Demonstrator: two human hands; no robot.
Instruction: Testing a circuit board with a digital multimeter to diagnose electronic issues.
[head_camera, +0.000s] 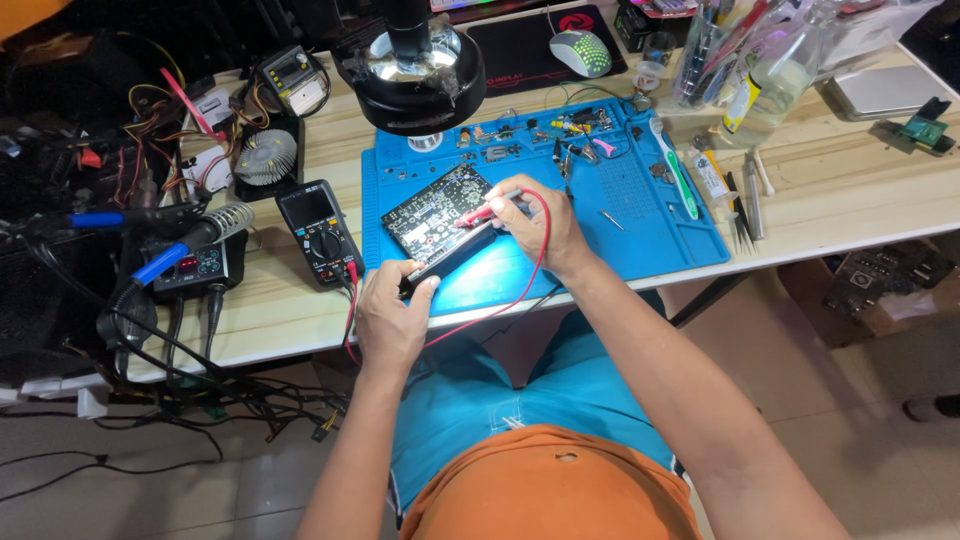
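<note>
A black circuit board (437, 210) lies tilted on a blue work mat (640, 230). My right hand (540, 225) is shut on a red multimeter probe (480, 212), whose tip touches the board's right part. My left hand (392, 312) grips the board's near edge at the front of the mat, possibly with a black probe against it. A red lead (535, 270) loops from the probe around my right wrist toward the black multimeter (320, 232) left of the mat.
A black microscope ring light (420, 70) hangs over the mat's back. A soldering station (195, 265) with cables sits at the left. Tweezers, a toothbrush (675, 165), small parts, a bottle (770, 85) and a mouse (580, 50) lie at the right and back.
</note>
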